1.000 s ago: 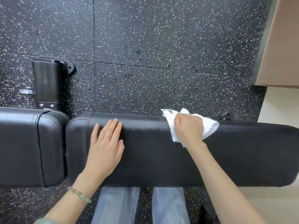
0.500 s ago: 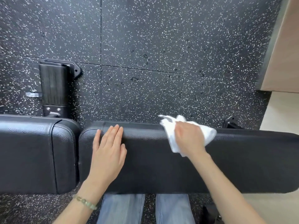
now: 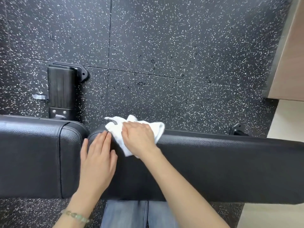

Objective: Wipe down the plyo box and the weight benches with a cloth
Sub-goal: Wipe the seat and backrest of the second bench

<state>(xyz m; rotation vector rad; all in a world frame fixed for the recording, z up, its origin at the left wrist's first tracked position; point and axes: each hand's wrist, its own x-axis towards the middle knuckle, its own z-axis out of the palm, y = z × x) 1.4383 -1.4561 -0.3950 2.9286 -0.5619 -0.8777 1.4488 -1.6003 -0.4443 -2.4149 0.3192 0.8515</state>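
The cloth (image 3: 116, 130) is held bunched in the grip of the right hand (image 3: 139, 139) and pressed on the far edge of the weight bench (image 3: 222, 165), near the long pad's left end. The left hand (image 3: 98, 158) is laid flat just beside it, fingers straight, nothing held.

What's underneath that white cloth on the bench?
The long black bench pad, near its left end, where the right hand holds the white cloth against it. The patch of pad directly beneath cloth and hand is covered, so it cannot be seen.
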